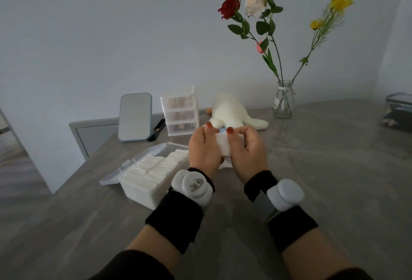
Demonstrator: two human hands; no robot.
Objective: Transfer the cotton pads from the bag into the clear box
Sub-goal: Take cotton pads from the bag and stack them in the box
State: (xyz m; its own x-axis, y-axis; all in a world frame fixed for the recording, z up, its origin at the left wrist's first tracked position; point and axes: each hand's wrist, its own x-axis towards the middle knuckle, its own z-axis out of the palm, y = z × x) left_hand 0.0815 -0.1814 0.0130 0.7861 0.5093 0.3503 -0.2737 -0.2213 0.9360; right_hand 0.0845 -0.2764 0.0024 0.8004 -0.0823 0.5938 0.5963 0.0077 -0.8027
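Above the middle of the tabletop (pixel 312 168), the left hand (pixel 204 150) and the right hand (pixel 245 152) meet around the bag (pixel 223 144) of cotton pads, held clear of the surface. Both hands grasp it: thumbs pinch its upper end, where a blue edge shows, while the curled fingers wrap its sides and underside. Its long axis runs roughly away from the person, top end pointing toward the far edge. Just left of the hands, toward the left edge, sits the clear box (pixel 145 192), lid open behind it, packed with rows of white cotton pads (pixel 156 167).
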